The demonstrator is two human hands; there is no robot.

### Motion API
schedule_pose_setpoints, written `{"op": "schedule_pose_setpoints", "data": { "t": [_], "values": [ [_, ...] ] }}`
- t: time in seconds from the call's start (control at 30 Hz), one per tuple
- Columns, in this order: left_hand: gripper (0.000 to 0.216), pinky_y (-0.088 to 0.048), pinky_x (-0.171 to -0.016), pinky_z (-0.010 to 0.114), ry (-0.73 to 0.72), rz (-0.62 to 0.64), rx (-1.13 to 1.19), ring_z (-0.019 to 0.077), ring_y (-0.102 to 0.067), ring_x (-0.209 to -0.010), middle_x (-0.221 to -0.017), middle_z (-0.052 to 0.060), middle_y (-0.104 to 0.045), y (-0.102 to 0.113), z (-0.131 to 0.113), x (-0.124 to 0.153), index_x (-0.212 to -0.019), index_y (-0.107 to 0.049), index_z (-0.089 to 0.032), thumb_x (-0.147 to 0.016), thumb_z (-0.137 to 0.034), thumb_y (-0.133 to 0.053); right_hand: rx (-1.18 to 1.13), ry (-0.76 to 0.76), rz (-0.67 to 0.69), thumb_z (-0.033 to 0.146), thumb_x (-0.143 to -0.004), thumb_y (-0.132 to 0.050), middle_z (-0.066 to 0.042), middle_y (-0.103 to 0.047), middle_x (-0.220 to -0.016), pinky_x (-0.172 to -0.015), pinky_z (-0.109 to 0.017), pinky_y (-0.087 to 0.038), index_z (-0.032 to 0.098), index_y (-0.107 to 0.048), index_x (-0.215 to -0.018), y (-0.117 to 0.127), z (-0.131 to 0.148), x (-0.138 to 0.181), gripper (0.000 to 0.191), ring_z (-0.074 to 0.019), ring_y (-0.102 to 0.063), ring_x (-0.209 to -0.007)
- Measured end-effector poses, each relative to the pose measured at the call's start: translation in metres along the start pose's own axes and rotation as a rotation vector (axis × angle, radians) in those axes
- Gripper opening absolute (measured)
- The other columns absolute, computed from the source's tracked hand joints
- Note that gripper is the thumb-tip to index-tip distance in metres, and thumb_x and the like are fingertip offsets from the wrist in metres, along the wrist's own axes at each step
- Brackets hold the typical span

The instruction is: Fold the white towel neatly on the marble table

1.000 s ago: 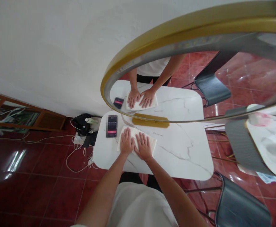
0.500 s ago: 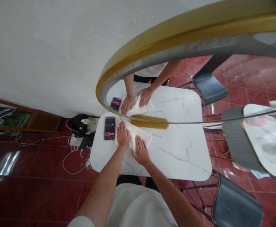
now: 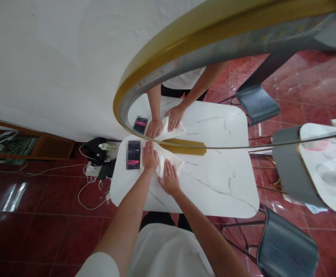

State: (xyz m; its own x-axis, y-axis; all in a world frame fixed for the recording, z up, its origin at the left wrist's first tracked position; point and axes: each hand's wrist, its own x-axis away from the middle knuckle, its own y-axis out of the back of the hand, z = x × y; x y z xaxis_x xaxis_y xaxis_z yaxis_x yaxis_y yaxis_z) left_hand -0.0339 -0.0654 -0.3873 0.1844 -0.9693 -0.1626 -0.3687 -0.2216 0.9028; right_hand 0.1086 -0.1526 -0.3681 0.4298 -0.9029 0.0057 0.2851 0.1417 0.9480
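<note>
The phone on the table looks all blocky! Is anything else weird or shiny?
Head view: the phone and its reflection have square blocks over them; white glare streaks shine on the red floor at left; the gold mirror frame looks soft; the left hand and right hand look clearer.

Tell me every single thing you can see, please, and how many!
Cloth: 1, white, under both hands
Phone: 1, dark, beside the cloth
Near table: 1, white, under the cloth
Mirror: 1, gold-framed, above the near table
Strip: 1, gold, below the mirror's edge
Front chair: 1, black, lower right
Back chair: 1, grey, right
Far table: 1, white, far right
Bottle: 1, pale green, left
Cables: several, white, left
Cabinet: 1, brown, far left
Wall: 1, white, upper left
Floor: 1, red, below
Shirt: 1, white, bottom
Left hand: 1, bare, on cloth
Right hand: 1, bare, on cloth
</note>
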Motion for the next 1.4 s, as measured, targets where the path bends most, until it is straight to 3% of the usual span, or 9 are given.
{"op": "schedule_pose_setpoints", "data": {
  "t": [0.33,0.63,1.07,1.27,1.4],
  "values": [
    [0.052,-0.02,-0.115,0.042,0.036,-0.026,-0.008,0.0206,-0.02,-0.141,-0.146,0.015,-0.035,-0.004,0.002,-0.011,-0.141,-0.032,-0.008,-0.09,-0.02,-0.032,0.014,0.039,-0.004,0.043,-0.091,-0.038,-0.012,-0.011,-0.153,-0.115,-0.041,-0.015,0.005,-0.006,-0.147,0.002,-0.009,-0.014,0.076,-0.0232,-0.009,-0.142],
    [0.057,-0.017,-0.116,0.04,0.05,-0.043,0.002,0.0187,-0.017,-0.141,-0.149,0.014,-0.03,-0.002,-0.005,0.006,-0.144,-0.024,-0.007,-0.09,-0.019,-0.03,0.02,0.071,0.009,0.044,-0.091,-0.038,-0.01,-0.011,-0.154,-0.115,-0.039,-0.015,0.008,-0.005,-0.148,0.008,-0.018,0.0,0.075,-0.0206,-0.01,-0.142],
    [0.058,-0.018,-0.115,0.04,0.019,0.015,0.037,0.0184,-0.014,-0.142,-0.152,0.009,-0.024,0.012,-0.044,0.089,-0.148,-0.014,-0.013,-0.092,-0.022,-0.029,0.039,0.111,0.09,0.035,-0.083,-0.048,-0.007,-0.013,-0.154,-0.115,-0.041,-0.016,0.013,-0.006,-0.148,0.027,-0.056,0.08,0.08,-0.0211,-0.013,-0.141],
    [0.062,-0.022,-0.114,0.042,-0.099,0.104,0.043,0.0205,-0.019,-0.141,-0.152,0.01,-0.021,0.026,-0.056,0.151,-0.148,-0.008,-0.015,-0.092,-0.024,-0.033,-0.009,0.139,0.209,0.033,-0.08,-0.049,-0.004,-0.014,-0.154,-0.115,-0.041,-0.016,0.016,-0.007,-0.148,0.049,-0.084,0.125,0.083,-0.0214,-0.014,-0.141],
    [0.065,-0.024,-0.114,0.039,-0.2,0.175,0.02,0.0201,-0.02,-0.14,-0.152,0.008,-0.023,0.036,-0.054,0.176,-0.148,-0.008,-0.016,-0.09,-0.022,-0.036,-0.073,0.155,0.244,0.04,-0.083,-0.046,-0.004,-0.017,-0.153,-0.114,-0.042,-0.016,0.019,-0.01,-0.148,0.063,-0.095,0.146,0.077,-0.0222,-0.018,-0.14]
  ]
}}
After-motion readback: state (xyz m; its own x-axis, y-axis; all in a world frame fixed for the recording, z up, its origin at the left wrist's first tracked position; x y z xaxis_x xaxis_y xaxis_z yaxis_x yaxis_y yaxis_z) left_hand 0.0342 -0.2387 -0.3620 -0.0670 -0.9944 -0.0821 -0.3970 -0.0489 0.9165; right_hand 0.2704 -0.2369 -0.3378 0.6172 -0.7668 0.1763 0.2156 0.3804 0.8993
